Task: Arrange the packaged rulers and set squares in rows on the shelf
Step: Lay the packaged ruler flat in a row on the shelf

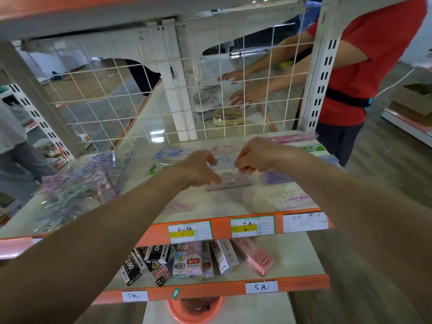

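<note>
— How far along is the shelf (138, 183)?

— Under halfway, I'd judge. The biggest thing on it is the loose heap of packaged rulers (77, 185) at the left end. It's tangled and unsorted, so most of the stock has yet to be laid out.

— And what has been placed?

— A thin start on the rows to the right of the heap. Along the back, near the wire grid, lie a blue set-square package (168, 152) and, well to the right, a pink ruler package (292, 137), with a few more flat packs beside them. Nearer the front sit a purple package (275, 177) and a pink-printed package (292, 199). They're loosely spaced and not squared up.

— Which one is being handled?

— A clear ruler package (230, 182), lying mid-shelf just left of the purple one. The left hand (198, 168) has its grip curled round the pack's left end, thumb down on it. The right hand (254, 154) pinches its upper edge between curled fingertips.

— So what's left?

— Setting this pack straight, working through the heap, then tidying the gaps.
</note>
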Demonstrator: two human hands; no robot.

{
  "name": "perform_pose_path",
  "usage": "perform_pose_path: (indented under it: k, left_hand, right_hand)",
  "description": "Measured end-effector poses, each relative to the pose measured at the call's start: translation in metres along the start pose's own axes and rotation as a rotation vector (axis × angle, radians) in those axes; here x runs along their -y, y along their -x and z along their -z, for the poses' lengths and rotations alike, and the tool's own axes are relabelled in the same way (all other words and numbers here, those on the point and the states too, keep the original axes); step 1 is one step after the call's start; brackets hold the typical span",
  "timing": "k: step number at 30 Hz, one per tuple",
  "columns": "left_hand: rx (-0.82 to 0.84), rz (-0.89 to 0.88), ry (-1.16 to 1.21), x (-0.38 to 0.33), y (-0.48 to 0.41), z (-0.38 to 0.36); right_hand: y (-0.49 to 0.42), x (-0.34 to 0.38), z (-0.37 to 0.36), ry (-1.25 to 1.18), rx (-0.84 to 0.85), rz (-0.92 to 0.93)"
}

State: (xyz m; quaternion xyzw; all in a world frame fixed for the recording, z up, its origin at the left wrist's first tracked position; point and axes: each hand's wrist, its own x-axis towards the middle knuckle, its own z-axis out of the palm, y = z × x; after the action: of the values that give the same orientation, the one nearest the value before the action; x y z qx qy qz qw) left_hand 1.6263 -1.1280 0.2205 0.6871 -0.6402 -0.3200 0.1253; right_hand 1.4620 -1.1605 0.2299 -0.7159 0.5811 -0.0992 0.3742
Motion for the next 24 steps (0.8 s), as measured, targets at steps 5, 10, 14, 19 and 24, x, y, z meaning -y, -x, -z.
perform_pose_path:
  k: [5,10,14,19,24]
  left_hand:
    - [-0.055,-0.058,-0.139,0.008,-0.013,-0.003]
    - [-0.024,-0.056,-0.361,0.007,-0.018,-0.007]
    - [-0.013,-0.04,-0.397,0.005,-0.018,-0.011]
    - [0.011,-0.022,-0.433,0.001,-0.015,-0.012]
    - [0.109,-0.027,-0.473,-0.001,-0.014,-0.009]
  right_hand:
    - [-0.006,0.001,-0.001,0.202,0.021,0.041]
    - [-0.008,0.0,-0.01,0.401,0.054,0.07]
    - [-0.01,-0.002,-0.015,0.413,0.063,0.079]
    - [-0.006,0.003,-0.014,0.476,0.113,0.058]
    - [-0.007,0.005,-0.018,0.608,0.117,0.07]
